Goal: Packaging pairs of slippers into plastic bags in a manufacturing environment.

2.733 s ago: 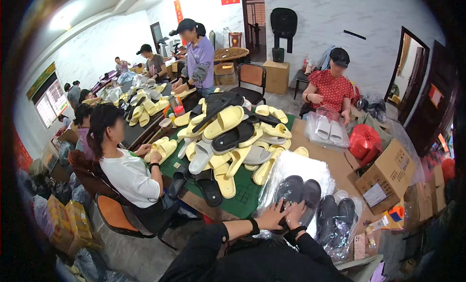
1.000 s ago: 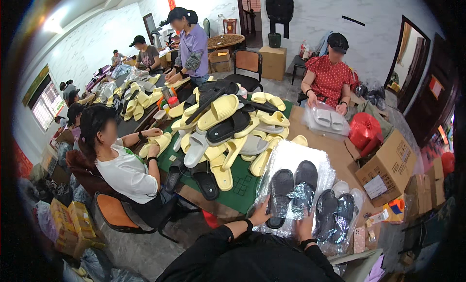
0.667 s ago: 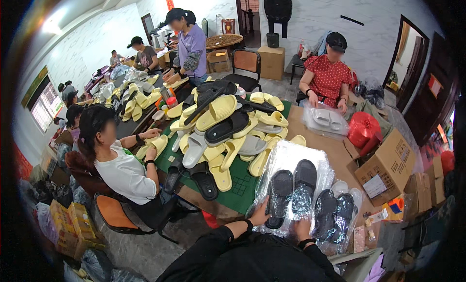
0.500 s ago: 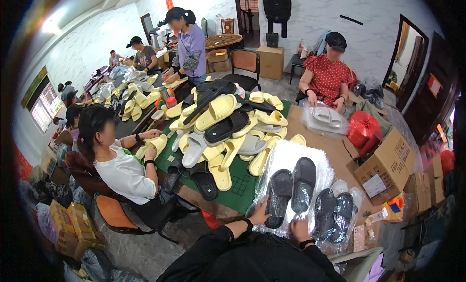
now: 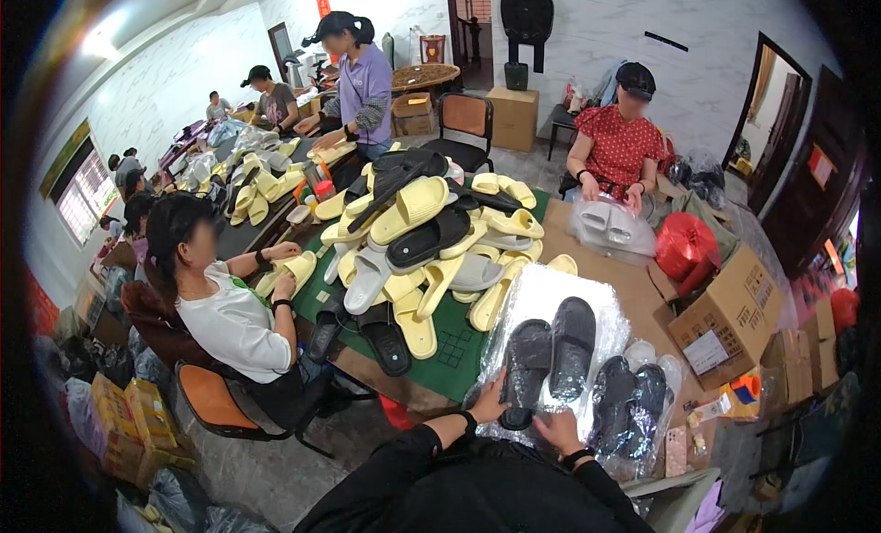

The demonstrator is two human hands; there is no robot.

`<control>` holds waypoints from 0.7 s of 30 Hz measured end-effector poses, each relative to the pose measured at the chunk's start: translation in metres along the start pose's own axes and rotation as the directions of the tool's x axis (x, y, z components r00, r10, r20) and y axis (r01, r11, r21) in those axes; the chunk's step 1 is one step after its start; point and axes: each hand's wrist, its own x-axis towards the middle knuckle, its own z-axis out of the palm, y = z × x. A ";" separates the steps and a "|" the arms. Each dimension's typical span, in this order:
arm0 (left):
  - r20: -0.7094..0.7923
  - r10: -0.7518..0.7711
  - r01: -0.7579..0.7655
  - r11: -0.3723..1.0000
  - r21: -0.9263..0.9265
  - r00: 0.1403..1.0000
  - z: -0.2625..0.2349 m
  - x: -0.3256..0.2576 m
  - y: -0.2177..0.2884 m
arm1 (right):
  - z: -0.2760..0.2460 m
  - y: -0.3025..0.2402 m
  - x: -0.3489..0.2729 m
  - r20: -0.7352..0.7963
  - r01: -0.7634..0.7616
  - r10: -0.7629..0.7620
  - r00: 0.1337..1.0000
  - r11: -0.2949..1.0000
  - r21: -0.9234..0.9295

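Bagging step: your left hand pinches the left black slipper's heel; right hand rests flat on clear bags. Next, slide its mate, at 2 o'clock, alongside.

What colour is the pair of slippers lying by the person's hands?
Black: the pair of slippers lies on clear plastic bags, seen in the head view.

White marbled walls; dark wooden door at right. Grey tiled floor. Orange-seated chair (metal legs). Barred window left, ceiling light glaring.
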 end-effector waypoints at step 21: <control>0.038 -0.020 0.019 0.999 0.029 0.999 0.000 0.002 0.006 | 0.034 0.025 -0.005 0.226 0.394 -0.388 0.893 0.919 0.023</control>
